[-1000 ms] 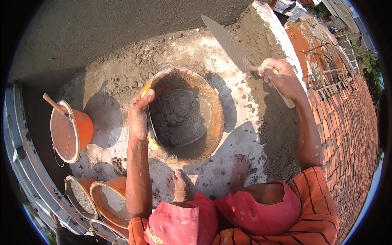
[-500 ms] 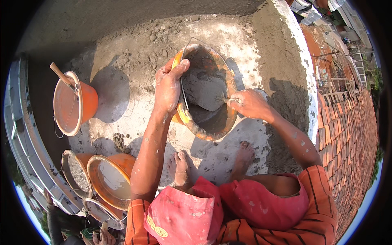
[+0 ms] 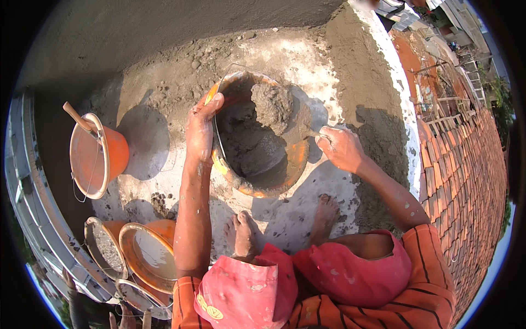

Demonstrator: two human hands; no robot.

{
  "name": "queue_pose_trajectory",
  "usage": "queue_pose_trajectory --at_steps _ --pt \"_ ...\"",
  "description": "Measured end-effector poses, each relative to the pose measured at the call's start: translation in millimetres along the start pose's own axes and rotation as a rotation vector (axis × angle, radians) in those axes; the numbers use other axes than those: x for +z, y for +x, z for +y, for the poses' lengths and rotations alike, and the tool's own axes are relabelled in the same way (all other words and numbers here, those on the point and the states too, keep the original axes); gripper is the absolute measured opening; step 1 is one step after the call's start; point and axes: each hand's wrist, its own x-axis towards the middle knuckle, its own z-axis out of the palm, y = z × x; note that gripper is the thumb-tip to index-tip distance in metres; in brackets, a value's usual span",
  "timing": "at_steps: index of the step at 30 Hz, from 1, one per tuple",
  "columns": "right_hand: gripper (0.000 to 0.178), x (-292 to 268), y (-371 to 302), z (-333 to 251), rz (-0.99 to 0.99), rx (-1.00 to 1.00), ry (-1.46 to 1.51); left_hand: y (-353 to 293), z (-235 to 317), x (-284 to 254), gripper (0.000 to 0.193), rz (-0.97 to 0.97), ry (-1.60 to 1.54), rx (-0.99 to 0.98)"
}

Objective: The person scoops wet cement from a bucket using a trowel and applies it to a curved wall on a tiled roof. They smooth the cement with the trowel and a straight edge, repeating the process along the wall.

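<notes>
An orange bucket point(image 3: 296, 159) with a mortar-smeared rim and a wire handle is tilted in front of me, wet grey mortar point(image 3: 244, 145) inside it. My left hand point(image 3: 200, 129) is closed on its left rim, thumb over the edge. In my right hand point(image 3: 342, 149), at the bucket's right side, is the handle of a trowel point(image 3: 299, 129). A rough lump of mortar point(image 3: 272, 107) sits on the trowel blade, over the bucket's mouth. My fist hides most of the trowel handle.
To the left stands another orange bucket point(image 3: 118, 156) with a wooden-handled tool point(image 3: 76, 116) in it. Several buckets, one an orange bucket point(image 3: 167, 230) holding greyish liquid, cluster at lower left, near another person's hand point(image 3: 129, 319). A low wall point(image 3: 392, 82) and roof tiles point(image 3: 466, 181) lie right.
My right hand has lifted the trowel from inside the bucket, bringing up a lump of mortar. My left hand and the bucket have shifted slightly left, and the bucket's tilt has changed.
</notes>
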Motion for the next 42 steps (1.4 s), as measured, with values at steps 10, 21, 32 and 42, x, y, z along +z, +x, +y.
queue_pose_trajectory --at_steps 10,21,32,42 --pt "0.034 -25 27 -5 -0.097 0.045 0.019 15 -15 -24 0.044 -0.046 -0.009 0.019" --pt "0.029 -128 99 -3 -0.181 -0.129 0.907 20 -22 -42 0.046 -0.05 -0.087 0.024" --pt "0.023 -53 1 69 0.286 0.439 0.658 20 -23 -59 0.045 -0.009 -0.062 -0.013" --pt "0.022 -50 165 94 0.426 0.384 0.866 13 -17 -6 0.045 -0.055 0.157 0.045"
